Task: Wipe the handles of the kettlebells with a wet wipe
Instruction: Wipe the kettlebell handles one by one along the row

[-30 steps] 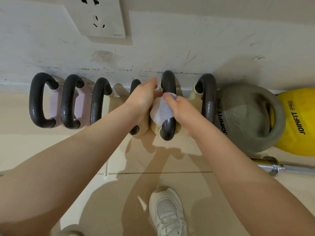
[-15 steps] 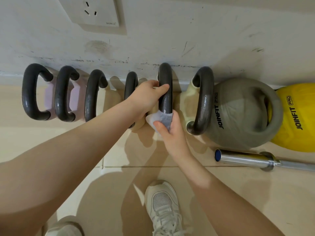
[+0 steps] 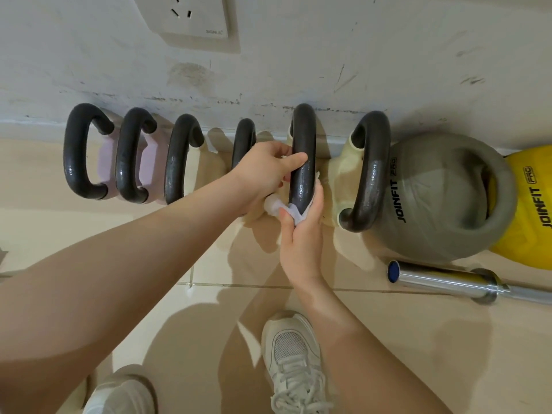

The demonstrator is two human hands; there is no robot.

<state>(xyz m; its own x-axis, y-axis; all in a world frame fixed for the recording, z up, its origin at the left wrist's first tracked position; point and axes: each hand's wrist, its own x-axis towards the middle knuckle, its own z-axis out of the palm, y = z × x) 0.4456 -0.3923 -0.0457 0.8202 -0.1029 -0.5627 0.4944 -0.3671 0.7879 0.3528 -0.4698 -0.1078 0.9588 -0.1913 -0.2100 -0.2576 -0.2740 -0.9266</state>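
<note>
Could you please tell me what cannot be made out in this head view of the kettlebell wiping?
- Fourth handle: its lower part is hidden behind the left hand.
- Wet wipe: mostly hidden inside the right hand grip and behind the fifth handle.
- Yellow kettlebell: cut off by the right edge.
- Barbell: runs out of frame on the right.
- Wall socket: top cut off by the upper edge.

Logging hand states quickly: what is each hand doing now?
Left hand: closed on the kettlebell handle.
Right hand: closed on the wet wipe, against that handle.
</note>
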